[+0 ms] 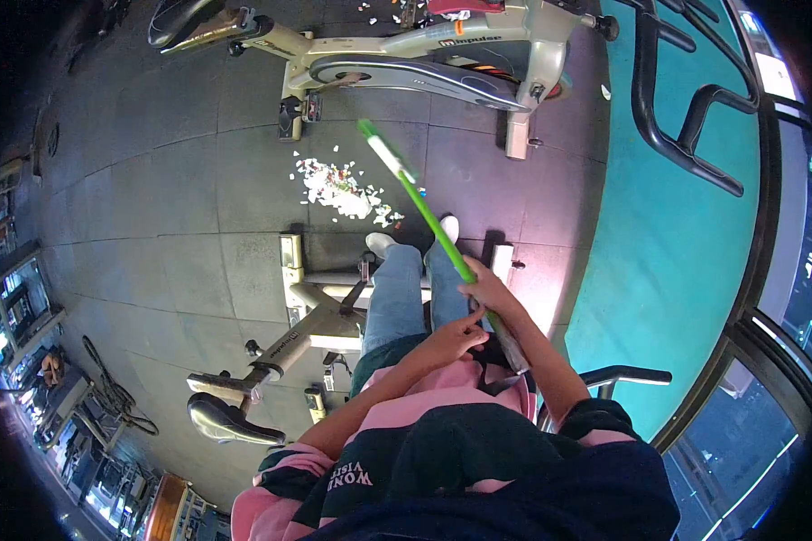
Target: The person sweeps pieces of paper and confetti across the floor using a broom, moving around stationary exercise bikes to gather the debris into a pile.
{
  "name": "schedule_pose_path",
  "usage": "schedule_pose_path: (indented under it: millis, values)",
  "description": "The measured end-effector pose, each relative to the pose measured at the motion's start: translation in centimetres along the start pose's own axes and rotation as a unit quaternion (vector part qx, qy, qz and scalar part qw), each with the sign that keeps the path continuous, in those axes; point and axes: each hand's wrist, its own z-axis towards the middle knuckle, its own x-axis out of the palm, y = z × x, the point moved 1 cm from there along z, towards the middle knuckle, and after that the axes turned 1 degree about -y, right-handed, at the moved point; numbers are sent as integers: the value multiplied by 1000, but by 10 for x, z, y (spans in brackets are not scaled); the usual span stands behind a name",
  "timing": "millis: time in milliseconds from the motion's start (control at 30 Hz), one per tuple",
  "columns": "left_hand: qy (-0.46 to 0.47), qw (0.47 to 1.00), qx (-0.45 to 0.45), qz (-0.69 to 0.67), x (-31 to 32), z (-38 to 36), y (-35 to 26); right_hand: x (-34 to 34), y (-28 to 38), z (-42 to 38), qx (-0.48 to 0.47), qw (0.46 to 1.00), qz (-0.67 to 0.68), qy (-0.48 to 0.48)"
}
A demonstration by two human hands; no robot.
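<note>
My right hand (489, 290) grips a long green stick (424, 216), a broom or mop handle, that slants up and left over the floor toward a white end. My left hand (456, 335) rests just below it with a finger pointing up at the handle, touching or nearly touching it near the grip. A pile of small white and coloured scraps (343, 191) lies on the dark tiled floor beyond my feet (381, 242), under the handle's far end. My legs are in blue jeans, my sleeves pink and dark striped.
An exercise bike (406, 63) stands beyond the scraps; a second bike (280, 352) stands at my left with its saddle near my elbow. A teal floor strip (668, 216) with black rails runs on the right, beside glass windows. More litter lies at the top.
</note>
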Motion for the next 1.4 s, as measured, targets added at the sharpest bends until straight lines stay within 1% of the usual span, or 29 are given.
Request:
schedule_pose_path:
  millis: [33,67,133,200,233,267,333,367,400,467,500,667,733,800,833,867,900,933,967,1000,1033,1067,1100,1133,1200,1233,1300,1333,1400]
  values:
    - [0,1000,0,-1,-1,-1,-1,-4,-16,-3,-34,993,-106,-49]
    - [-14,1000,3,-2,-3,-2,-1,-4,-12,-14,-34,993,-106,-49]
    - [-29,1000,7,-4,-8,-2,2,-8,-5,-32,45,996,-31,-77]
    - [-67,997,1,-38,-16,2,13,-11,-29,-18,58,995,-16,-85]
    - [-68,997,-1,-36,-18,0,15,-10,-42,-10,72,993,0,-92]
    - [-85,996,-2,-38,-20,-1,16,-8,-48,-1,72,993,3,-92]
    - [-103,994,-8,-37,-20,-2,15,0,-60,22,75,991,110,-18]
    - [-108,994,-12,-30,-19,-3,12,10,-71,36,49,993,106,-17]
    - [-112,993,-16,-23,-18,-2,9,15,-83,43,48,992,111,-18]
    - [-110,994,-18,-16,-17,-1,12,23,-64,37,37,994,101,3]
    - [-108,994,-16,-12,-17,0,13,18,-54,31,71,989,126,33]
    - [-123,992,-15,3,-23,-2,12,15,-5,-13,49,987,145,49]
    - [-126,992,-8,13,-30,-5,13,9,-7,-24,37,988,143,44]
    - [-163,987,-4,-9,-39,-9,19,0,-21,-28,53,997,46,25]
    - [-162,987,-5,-7,-41,-12,19,-5,-22,-33,79,994,-64,-28]
    - [-127,991,-10,38,-43,-16,19,-6,-35,-30,80,995,-60,-29]
    - [-91,992,-16,83,-44,-19,20,-7,-54,-21,49,987,-136,-72]
    - [-88,992,-18,84,-44,-19,25,-6,-75,-12,19,970,-212,-114]
    - [-50,991,20,120,-43,-18,30,1,-80,-9,-45,952,-250,-170]
    - [-14,986,61,154,-42,-17,35,5,-85,-4,-44,952,-249,-171]
    - [-14,986,60,153,-42,-18,35,12,-72,3,32,984,-112,-134]
    - [-18,984,76,162,-40,-21,34,21,-64,10,109,989,28,-92]
    - [-22,981,91,170,-40,-23,35,32,-69,25,65,990,99,-73]
    - [-22,981,89,170,-41,-26,40,45,-72,37,66,990,100,-73]
    - [-16,990,50,127,-48,-28,49,67,-70,57,47,992,108,-49]
    - [-16,990,49,128,-50,-35,46,73,-64,54,47,992,109,-49]
    - [-56,988,13,141,-54,-52,35,77,-38,37,59,995,81,-12]
    - [-55,988,15,141,-56,-55,34,75,-35,31,59,995,80,-14]
    - [-55,988,10,145,-58,-59,33,66,-32,14,56,995,78,29]
